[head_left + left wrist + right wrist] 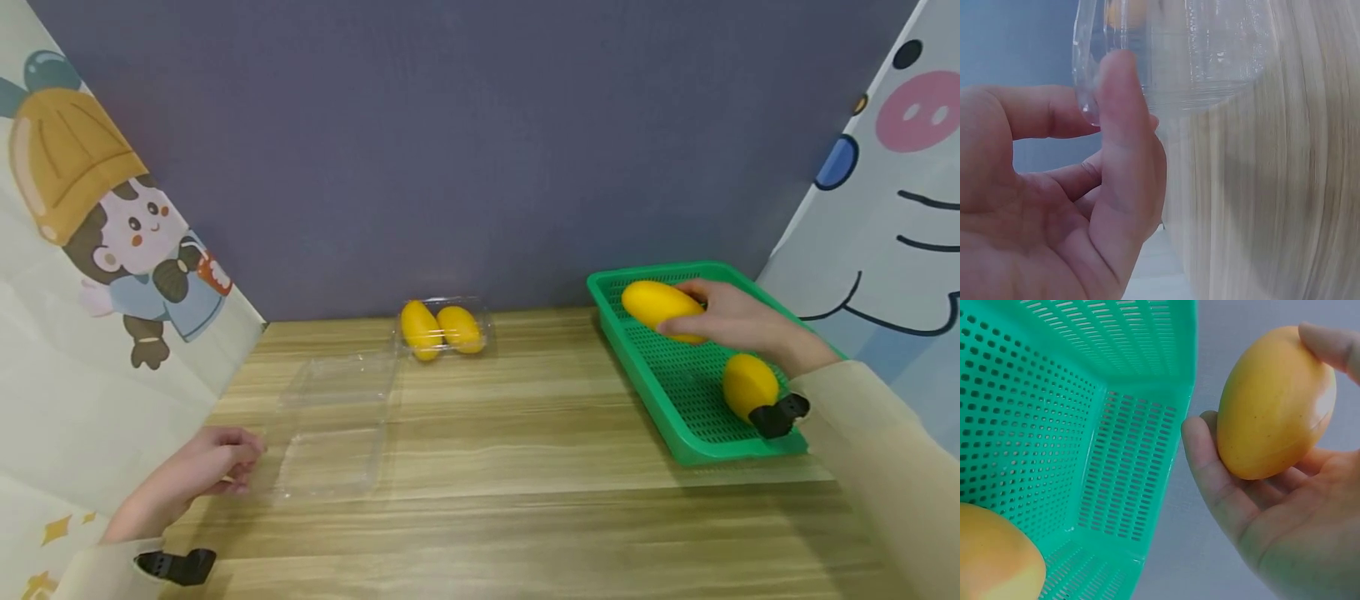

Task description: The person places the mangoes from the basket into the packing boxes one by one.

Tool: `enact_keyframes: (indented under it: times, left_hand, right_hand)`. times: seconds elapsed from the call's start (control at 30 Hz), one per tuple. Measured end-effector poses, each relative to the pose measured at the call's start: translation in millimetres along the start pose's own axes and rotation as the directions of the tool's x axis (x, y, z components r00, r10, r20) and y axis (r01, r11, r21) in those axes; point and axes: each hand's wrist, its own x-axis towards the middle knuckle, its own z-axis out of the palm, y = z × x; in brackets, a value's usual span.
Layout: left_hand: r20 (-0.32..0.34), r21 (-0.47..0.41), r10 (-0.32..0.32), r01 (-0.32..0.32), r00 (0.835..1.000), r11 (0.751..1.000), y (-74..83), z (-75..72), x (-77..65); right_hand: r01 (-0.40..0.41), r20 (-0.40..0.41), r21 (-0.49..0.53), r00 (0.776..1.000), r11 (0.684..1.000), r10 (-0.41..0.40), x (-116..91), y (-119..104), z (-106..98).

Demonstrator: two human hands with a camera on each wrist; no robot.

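Right hand (723,317) is holding yellow fruit (652,304), fingers and thumb curling round it. Green basket (648,392) is sitting below those fingers; second fruit (747,383) is lying in it, nearer the wrist. Left hand (213,462) is pinching the edge of open clear container (333,429), which is lying on the wood-grain table (510,433), just right of those fingers. Farther ahead of them, clear box (483,321) is holding two more fruits (420,329).
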Motion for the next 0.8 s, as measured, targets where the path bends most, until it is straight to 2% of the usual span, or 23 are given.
enact_keyframes:
  times: [0.27,0.43,0.63,0.8]
  left_hand:
    - [0.002,-0.026,-0.039,0.039,0.999,0.999,-0.4,4.0,-9.7]
    - [0.012,-0.033,-0.022,0.023,1.000,0.999,0.2,9.0,-14.4]
    - [0.020,-0.048,0.006,-0.005,1.000,0.999,1.6,19.6,-11.4]
    - [0.057,-0.062,0.031,-0.027,0.998,0.998,0.0,20.8,-12.5]
  right_hand:
    - [0.004,-0.013,0.006,1.000,1.000,-0.004,-1.1,0.3,-0.2]
    - [0.002,-0.013,0.000,1.000,1.000,-0.002,-2.2,-0.1,-0.8]
    - [0.000,-0.002,0.008,1.000,1.000,0.000,-1.0,1.2,1.3]
    - [-0.004,0.000,0.003,1.000,1.000,0.004,-0.4,3.4,1.2]
